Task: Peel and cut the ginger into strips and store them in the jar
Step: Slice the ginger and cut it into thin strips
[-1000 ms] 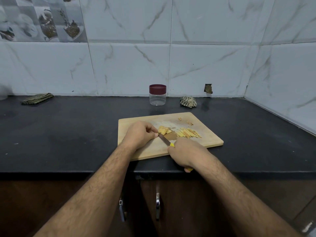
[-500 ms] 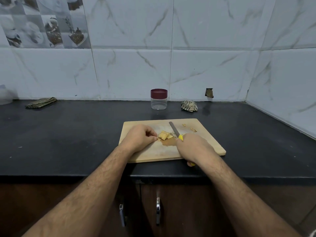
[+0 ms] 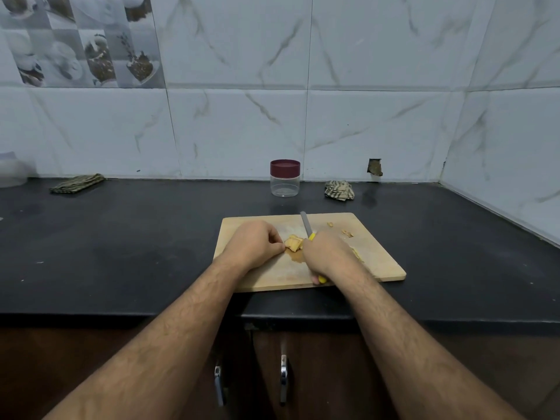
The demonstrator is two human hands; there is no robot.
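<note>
A wooden cutting board (image 3: pixel 378 262) lies on the black counter. Yellow ginger pieces (image 3: pixel 294 243) sit in its middle, and my left hand (image 3: pixel 253 245) pinches them at their left edge with curled fingers. My right hand (image 3: pixel 328 256) grips the yellow handle of a knife (image 3: pixel 306 224), whose blade points away toward the wall just right of the ginger. A few cut strips (image 3: pixel 357 254) peek out beside my right wrist; the rest are hidden under that hand. The clear jar (image 3: pixel 285 186) with a maroon lid stands closed behind the board near the wall.
A crumpled cloth (image 3: pixel 339 190) lies right of the jar and a folded cloth (image 3: pixel 77 183) at the far left. Small ginger scraps (image 3: pixel 347 233) lie on the board's far right. A tiled wall corner closes the counter at the right.
The knife swung from lying across the ginger to pointing away toward the wall, and my right hand moved up over the cut strips. My left hand stayed on the ginger pieces.
</note>
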